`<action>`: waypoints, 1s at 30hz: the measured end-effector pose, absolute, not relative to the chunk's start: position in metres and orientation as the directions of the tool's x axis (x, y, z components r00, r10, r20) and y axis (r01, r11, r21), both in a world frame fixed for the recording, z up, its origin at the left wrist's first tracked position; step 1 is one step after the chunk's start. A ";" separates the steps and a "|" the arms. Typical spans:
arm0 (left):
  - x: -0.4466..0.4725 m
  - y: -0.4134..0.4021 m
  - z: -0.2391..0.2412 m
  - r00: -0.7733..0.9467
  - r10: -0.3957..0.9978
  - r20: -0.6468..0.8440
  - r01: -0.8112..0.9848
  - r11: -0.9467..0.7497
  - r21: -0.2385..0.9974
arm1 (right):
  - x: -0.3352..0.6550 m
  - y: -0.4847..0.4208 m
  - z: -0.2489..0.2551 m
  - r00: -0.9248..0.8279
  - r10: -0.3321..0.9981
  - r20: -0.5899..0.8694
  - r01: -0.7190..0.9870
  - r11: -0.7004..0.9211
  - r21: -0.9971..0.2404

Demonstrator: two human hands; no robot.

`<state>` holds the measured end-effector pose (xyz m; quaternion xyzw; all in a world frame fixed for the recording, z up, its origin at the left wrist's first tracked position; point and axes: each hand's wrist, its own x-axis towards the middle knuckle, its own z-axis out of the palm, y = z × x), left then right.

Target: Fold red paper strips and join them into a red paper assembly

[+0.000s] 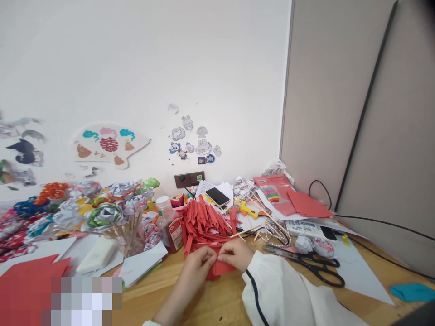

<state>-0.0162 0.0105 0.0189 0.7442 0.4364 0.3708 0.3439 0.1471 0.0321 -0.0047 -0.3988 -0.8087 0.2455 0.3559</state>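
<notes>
Both hands meet near the front of the table over a piece of red paper (221, 268). My left hand (203, 260) pinches it from the left, thumb and index finger together. From the right, my right hand (237, 254) also closes its fingertips on the paper, close to the left ones. The exact fold between the fingers is too small to make out. Just behind the hands lies a heap of folded red paper strips (202, 224). Black-handled scissors (321, 267) rest to the right of my right sleeve.
A clear bottle with red contents (170, 228) stands left of the heap. Paper flowers (105, 215) crowd the left side. Behind are a phone (217, 196) and a yellow glue gun (248, 211). A bead string (274, 233), red sheets (307, 203) and cables lie right.
</notes>
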 end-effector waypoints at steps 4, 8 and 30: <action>-0.023 0.014 0.025 0.342 0.909 0.238 0.339 -0.355 0.871 | 0.157 0.039 -0.002 -0.408 0.838 0.362 0.453 0.531 -0.716; -0.025 0.017 0.029 0.353 0.924 0.150 0.267 -0.253 0.930 | 0.166 0.045 0.001 -0.389 0.850 0.355 0.435 0.510 -0.742; -0.016 0.015 0.024 0.150 0.967 0.207 0.252 -0.239 0.938 | 0.151 0.039 -0.002 -0.394 0.877 0.277 0.132 0.352 -0.927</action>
